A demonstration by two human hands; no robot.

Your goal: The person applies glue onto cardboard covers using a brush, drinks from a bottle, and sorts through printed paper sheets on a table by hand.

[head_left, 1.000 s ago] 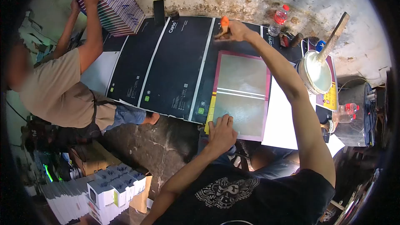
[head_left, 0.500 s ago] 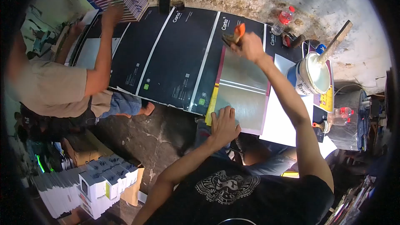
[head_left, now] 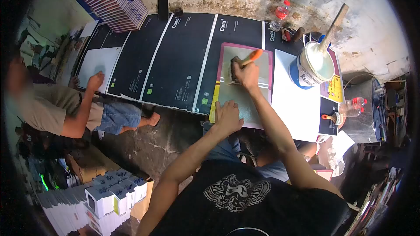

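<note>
Brush in right hand (palm down)

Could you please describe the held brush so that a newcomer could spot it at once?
On the long black table lies a pink-edged grey sheet. Over it, the right hand holds the brush, its handle orange-tipped; the other brush, near a bottle, is in no hand.
</note>
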